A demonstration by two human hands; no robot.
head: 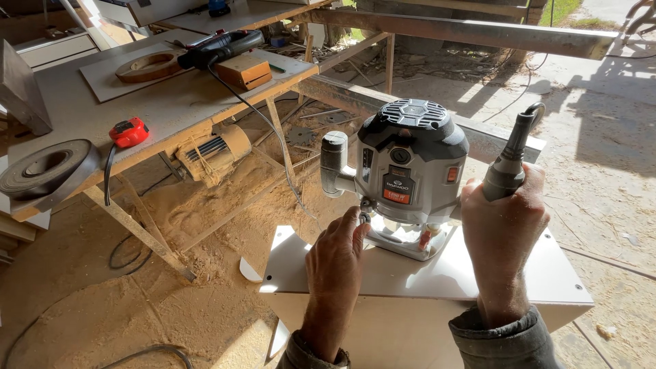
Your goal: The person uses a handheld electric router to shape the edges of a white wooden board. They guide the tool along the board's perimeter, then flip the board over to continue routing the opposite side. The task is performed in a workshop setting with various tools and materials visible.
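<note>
A big grey and black power router with a round vented top (408, 174) stands upright on a flat white board (417, 277); the white board is the landmark for everything here. The right hand (502, 229) is wrapped tight around the router's dark side handle (509, 167), fingers pressed shut on it; the left hand (336, 263) reaches to the router's base, and its fingertips (359, 217) pinch a small knob low on the front; the other grey side handle (333, 162) sticks out free just above that hand. The router's clear foot (403, 242) sits on the board, near its far edge.

There are no bowls or boxes holding things that I can see; a small brown wooden block (244, 70) sits shut on the workbench.

Left of the white board, well apart, is a long pale wooden workbench (157, 106); on it lie a red tape measure (128, 131), a round wooden ring (148, 66) and a dark power drill (220, 46); a black cord (256, 113) hangs from the drill down toward the board. A thick black roll (46, 169) sits at the bench's near end. Under the bench is a yellowish motor (213, 152); sawdust (178, 273) covers the floor left of the board. Behind the board runs a long rusty metal beam (465, 31).
</note>
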